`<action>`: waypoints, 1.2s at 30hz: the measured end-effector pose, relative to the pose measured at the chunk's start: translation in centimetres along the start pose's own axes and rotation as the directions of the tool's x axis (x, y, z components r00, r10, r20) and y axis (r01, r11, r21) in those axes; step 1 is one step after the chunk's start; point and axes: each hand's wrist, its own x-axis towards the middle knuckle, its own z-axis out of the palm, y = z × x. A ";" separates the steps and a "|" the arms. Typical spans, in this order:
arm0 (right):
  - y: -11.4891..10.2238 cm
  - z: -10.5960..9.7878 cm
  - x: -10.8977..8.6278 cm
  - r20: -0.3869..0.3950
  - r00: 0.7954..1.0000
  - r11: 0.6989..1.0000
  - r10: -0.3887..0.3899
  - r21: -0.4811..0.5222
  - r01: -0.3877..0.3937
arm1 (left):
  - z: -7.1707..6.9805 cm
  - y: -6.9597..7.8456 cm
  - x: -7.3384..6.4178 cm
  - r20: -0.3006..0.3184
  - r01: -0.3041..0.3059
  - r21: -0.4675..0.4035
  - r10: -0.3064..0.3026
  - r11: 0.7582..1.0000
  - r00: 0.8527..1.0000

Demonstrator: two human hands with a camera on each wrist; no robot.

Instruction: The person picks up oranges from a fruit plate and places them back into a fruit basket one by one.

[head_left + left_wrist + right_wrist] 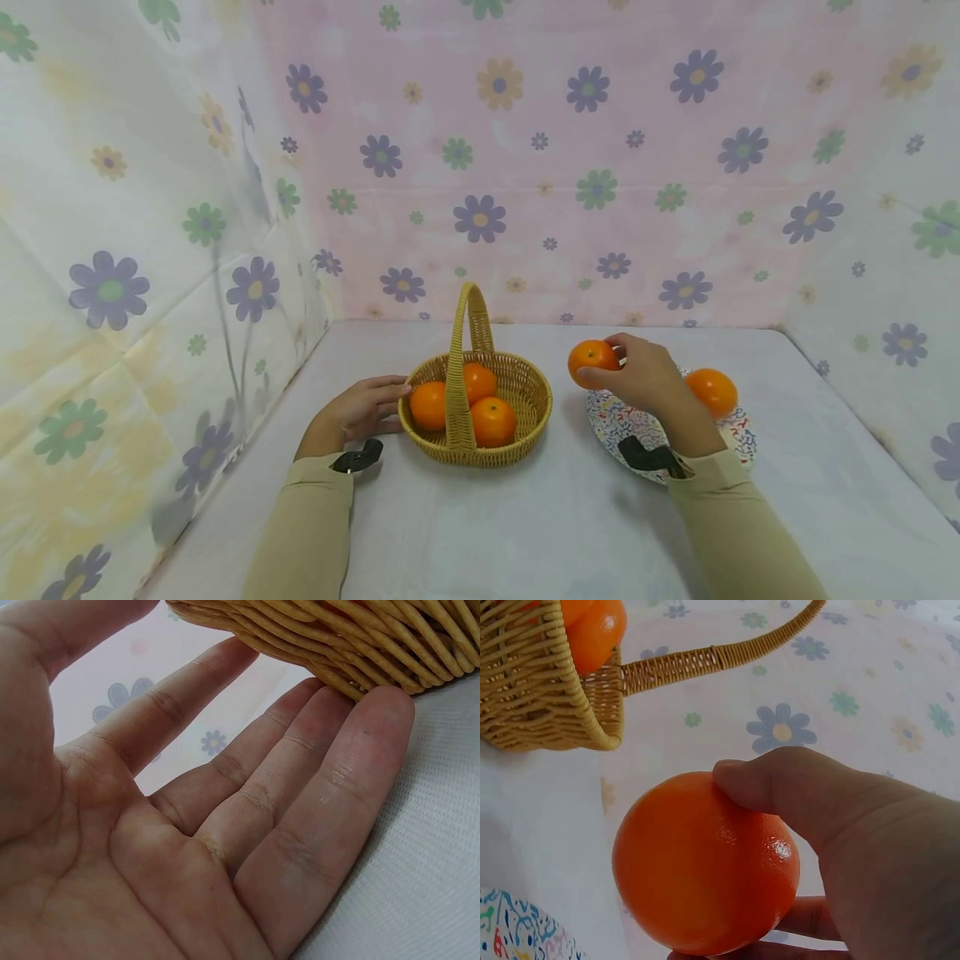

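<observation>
My right hand (645, 375) grips an orange (592, 363) between thumb and fingers, raised over the left edge of a patterned plate (615, 425). In the right wrist view the held orange (705, 862) fills the middle, the thumb across its top. A second orange (711, 392) lies on the plate, right of my wrist. My left hand (363, 410) is at the left side of a wicker basket (517, 450), its fingers extended. The left wrist view has the fingertips right at the lower weave of the basket (360, 645). Inside the basket sit three oranges (492, 422), with its handle arching above.
A white cloth (480, 533) covers the table. Flower-printed fabric (525, 167) hangs behind and along both sides. Black wrist mounts (648, 457) stick out at both sleeves. The basket's tall handle (459, 367) rises between my hands.
</observation>
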 end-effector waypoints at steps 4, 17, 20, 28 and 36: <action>-0.6 0.6 0.0 0.001 0.999 0.999 -0.033 0.015 0.033 | -0.2 -0.2 0.0 0.015 -0.002 -0.001 0.002 1.000 1.000; -2.5 2.6 -0.3 -0.020 0.993 0.993 -0.115 0.035 0.116 | -0.3 -0.4 -0.2 0.020 -0.015 -0.001 0.015 1.000 1.000; -2.8 3.0 -0.3 -0.018 0.991 0.991 -0.132 0.032 0.132 | -0.2 -0.3 -0.2 0.012 -0.013 0.004 0.013 1.000 1.000; -3.4 3.7 -0.3 -0.015 0.990 0.989 -0.142 0.037 0.142 | -0.1 -0.1 0.0 0.009 -0.007 0.005 0.007 1.000 1.000; -3.8 4.5 -0.3 -0.020 0.985 0.985 -0.170 0.035 0.171 | -0.1 -0.3 0.3 -0.015 -0.007 0.004 0.007 1.000 1.000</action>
